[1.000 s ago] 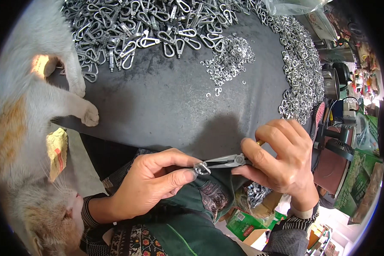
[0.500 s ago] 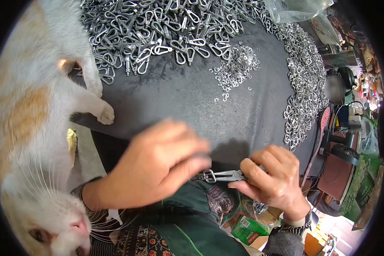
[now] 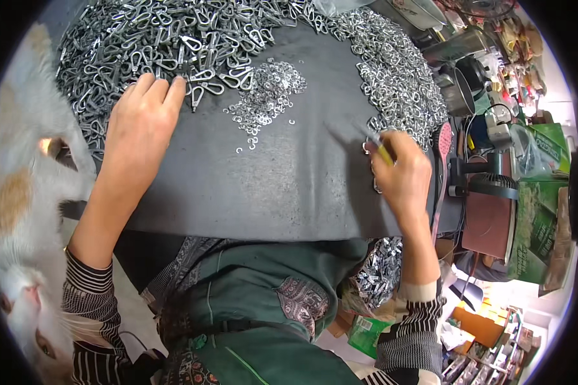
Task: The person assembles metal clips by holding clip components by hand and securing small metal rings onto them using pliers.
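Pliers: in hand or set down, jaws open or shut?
In hand: the right hand grips the pliers, yellow handle showing beside the fingers. Jaws: cannot tell; that end is smeared by blur.

Left grip (image 3: 144, 109) at metal clips (image 3: 154, 42) | right grip (image 3: 401, 168) holds pliers (image 3: 384, 154) (blurred) | cat (image 3: 20, 186) leftmost

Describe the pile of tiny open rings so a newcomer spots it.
On the grey table, look between the big heap of metal clips at the upper left and the long band of metal links down the right side. The small pile of open rings sits there. Its pieces are smaller than both neighbours', and loose ones near its edge look C-shaped.
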Available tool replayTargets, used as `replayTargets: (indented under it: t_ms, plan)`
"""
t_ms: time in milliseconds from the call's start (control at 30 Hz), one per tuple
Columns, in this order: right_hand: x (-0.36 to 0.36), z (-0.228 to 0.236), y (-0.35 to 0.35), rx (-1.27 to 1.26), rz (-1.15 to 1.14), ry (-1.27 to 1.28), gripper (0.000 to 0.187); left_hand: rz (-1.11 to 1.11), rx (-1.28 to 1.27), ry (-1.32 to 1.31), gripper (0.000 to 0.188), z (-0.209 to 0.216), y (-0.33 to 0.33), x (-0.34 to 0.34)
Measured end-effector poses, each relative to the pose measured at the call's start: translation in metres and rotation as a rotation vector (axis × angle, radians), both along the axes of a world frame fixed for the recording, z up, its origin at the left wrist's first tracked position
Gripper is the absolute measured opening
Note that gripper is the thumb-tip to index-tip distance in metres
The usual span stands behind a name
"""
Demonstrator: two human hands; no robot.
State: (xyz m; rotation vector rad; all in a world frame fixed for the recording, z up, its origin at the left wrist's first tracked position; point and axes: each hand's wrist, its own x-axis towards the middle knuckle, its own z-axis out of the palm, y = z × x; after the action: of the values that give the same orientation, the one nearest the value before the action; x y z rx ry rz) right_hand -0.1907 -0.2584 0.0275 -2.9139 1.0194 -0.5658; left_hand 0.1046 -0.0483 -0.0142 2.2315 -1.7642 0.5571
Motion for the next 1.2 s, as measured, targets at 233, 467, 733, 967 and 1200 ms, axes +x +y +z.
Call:
replayTargets:
  t_ms: [233, 467, 733, 967, 1200]
  plan:
    - [0.019, -0.005, -0.039, -0.07, -0.114, 0.212, 0.012, 0.07, -0.487, 1.583, 0.026, 0.038, 0.032, -0.025]
    - [0.013, 0.002, -0.038, -0.029, -0.069, 0.17, 0.013, -0.026, -0.387, 2.575, 0.021, 0.026, 0.073, -0.087]
    - [0.038, 0.02, 0.069, 1.193, 0.108, -0.299, 0.011, -0.137, -0.074, 2.019, 0.03, 0.019, 0.057, -0.128]
    - [0.038, 0.001, 0.118, 1.592, 0.007, -0.644, 0.016, -0.005, -0.266, 2.07, 0.032, 0.019, 0.049, -0.142]
    - [0.038, -0.014, 0.132, 1.37, 0.097, -0.729, 0.014, -0.022, -0.321, 2.077, 0.029, 0.017, 0.05, -0.14]
